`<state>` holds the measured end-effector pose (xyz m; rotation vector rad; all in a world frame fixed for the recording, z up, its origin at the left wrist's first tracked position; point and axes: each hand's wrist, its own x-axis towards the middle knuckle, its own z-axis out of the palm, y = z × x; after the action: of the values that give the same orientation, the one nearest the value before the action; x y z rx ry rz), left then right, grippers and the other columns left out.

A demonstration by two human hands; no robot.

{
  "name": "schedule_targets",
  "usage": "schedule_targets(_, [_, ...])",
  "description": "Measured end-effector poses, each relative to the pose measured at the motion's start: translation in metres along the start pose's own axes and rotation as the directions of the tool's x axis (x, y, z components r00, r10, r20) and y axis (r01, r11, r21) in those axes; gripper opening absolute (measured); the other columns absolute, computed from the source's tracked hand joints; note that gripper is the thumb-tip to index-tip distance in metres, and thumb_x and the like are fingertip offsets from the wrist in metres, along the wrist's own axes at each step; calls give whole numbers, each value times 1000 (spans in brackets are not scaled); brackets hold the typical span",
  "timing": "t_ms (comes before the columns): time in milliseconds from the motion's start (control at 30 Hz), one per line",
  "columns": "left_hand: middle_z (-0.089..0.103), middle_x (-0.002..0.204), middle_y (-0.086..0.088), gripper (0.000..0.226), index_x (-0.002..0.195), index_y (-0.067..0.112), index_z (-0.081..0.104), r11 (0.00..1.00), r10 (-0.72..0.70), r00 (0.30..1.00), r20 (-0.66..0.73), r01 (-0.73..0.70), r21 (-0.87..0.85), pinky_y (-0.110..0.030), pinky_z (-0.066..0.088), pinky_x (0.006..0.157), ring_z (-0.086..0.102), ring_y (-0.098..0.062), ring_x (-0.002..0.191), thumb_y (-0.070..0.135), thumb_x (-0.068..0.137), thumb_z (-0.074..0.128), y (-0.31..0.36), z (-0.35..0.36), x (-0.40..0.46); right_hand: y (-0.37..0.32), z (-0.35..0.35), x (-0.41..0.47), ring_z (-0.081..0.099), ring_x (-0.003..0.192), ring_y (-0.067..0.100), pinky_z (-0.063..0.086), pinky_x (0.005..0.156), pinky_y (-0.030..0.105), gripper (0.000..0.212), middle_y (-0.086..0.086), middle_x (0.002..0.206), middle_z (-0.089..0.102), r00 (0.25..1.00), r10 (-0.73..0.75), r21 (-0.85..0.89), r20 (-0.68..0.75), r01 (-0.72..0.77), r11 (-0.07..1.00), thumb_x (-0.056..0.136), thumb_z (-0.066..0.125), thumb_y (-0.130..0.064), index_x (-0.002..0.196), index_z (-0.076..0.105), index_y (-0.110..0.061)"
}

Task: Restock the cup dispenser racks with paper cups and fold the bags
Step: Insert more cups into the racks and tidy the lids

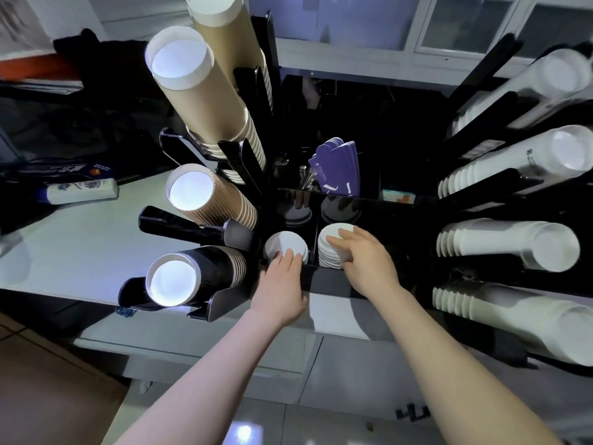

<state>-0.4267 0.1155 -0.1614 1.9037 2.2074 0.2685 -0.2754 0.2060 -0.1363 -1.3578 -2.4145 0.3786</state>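
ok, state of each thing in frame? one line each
left hand: fingers resting on small white lid stack
right hand: fingers curled round taller white lid stack
black paper cup stack: racked, lying sideways
brown kraft cup stack: racked, tilted
white cup stacks: racked on the right
purple card sleeves: upright in compartment

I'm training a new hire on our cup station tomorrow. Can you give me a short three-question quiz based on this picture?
1. True or false: the left hand rests on a stack of white lids in the black organizer.
2. Multiple choice: the purple sleeves stand A) in a compartment behind the lid stacks, B) on the counter at left, C) in the right racks.
3. Fill in: the lowest stack in the left rack is made of ______ cups.

Key: 1 true. 2 A. 3 black. The right hand has its fingers on the neighbouring lid stack.
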Motion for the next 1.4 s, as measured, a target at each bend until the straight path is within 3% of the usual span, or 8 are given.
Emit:
schedule_targets(167, [25, 147, -3, 65, 141, 12, 25, 1000, 1, 1000, 3, -1, -14, -47, 34, 102, 17, -24, 141, 26, 86, 56, 1, -2, 2, 1, 0, -3, 26, 140, 16, 27, 112, 33, 58, -8, 146, 44, 1000, 2, -1, 2, -2, 1000, 86, 63, -5, 135, 51, -33])
schedule_targets(333, [24, 147, -3, 64, 141, 11, 25, 999, 4, 1000, -11, -5, -39, -44, 35, 103, 15, -24, 142, 25, 85, 54, 1, 0, 2, 1, 3, -13, 32, 138, 18, 26, 110, 28, 56, -3, 141, 50, 980, 37, 192, -197, 2, 981, 82, 66, 0, 131, 57, -27])
schedule_targets(533, [18, 153, -6, 66, 143, 7, 23, 998, 18, 998, -61, -22, -54, -40, 30, 108, 12, -27, 143, 25, 86, 51, 3, -1, -3, -2, 0, -21, 34, 137, 19, 24, 110, 25, 58, -4, 141, 50, 957, 11, 206, -291, 51, 977, 83, 65, 0, 133, 54, -26])
schedule_targets(767, [-5, 159, -6, 80, 150, 5, -2, 988, -23, 988, -154, 0, -151, -39, 6, 117, -4, -21, 146, 21, 90, 49, 3, 1, -21, -32, -5, -16, 44, 130, 27, 31, 107, 34, 58, 2, 135, 55, 873, -146, 212, -466, 270, 939, 77, 70, 6, 129, 59, -17])
schedule_targets(867, [-6, 159, -7, 83, 149, 4, -6, 969, -57, 982, -182, 10, -247, -31, 5, 116, -5, -17, 145, 19, 90, 51, -1, -1, -26, -50, 2, -6, 44, 130, 30, 34, 107, 37, 55, 4, 134, 56, 899, -209, 227, -386, 312, 923, 77, 69, 4, 128, 60, -17])
schedule_targets(1000, [-5, 157, -1, 81, 149, 7, -6, 948, -162, 978, -134, 117, -297, -35, 36, 100, 14, -19, 141, 24, 91, 48, -6, -5, -31, -64, 11, 6, 38, 135, 32, 33, 109, 42, 55, 8, 139, 52, 937, -291, 142, -196, 320, 937, 79, 59, 9, 129, 59, -14])
schedule_targets(1167, [-9, 156, 4, 80, 149, 11, -7, 949, -204, 973, -112, 168, -265, -36, 42, 89, 30, -25, 136, 30, 92, 46, -9, -5, -31, -76, 17, 14, 58, 110, 45, 53, 85, 51, 45, 20, 117, 65, 846, -510, -119, -154, 497, 860, 67, 70, 10, 110, 69, -2])
schedule_targets(1400, [-5, 154, 6, 77, 148, 12, 0, 947, -216, 969, -122, 178, -266, -35, 43, 86, 30, -24, 133, 25, 89, 48, -7, -2, -30, -66, 29, 14, 41, 124, 29, 41, 95, 40, 53, 4, 137, 49, 917, -398, -174, 24, 396, 902, 83, 57, -5, 135, 48, -16])
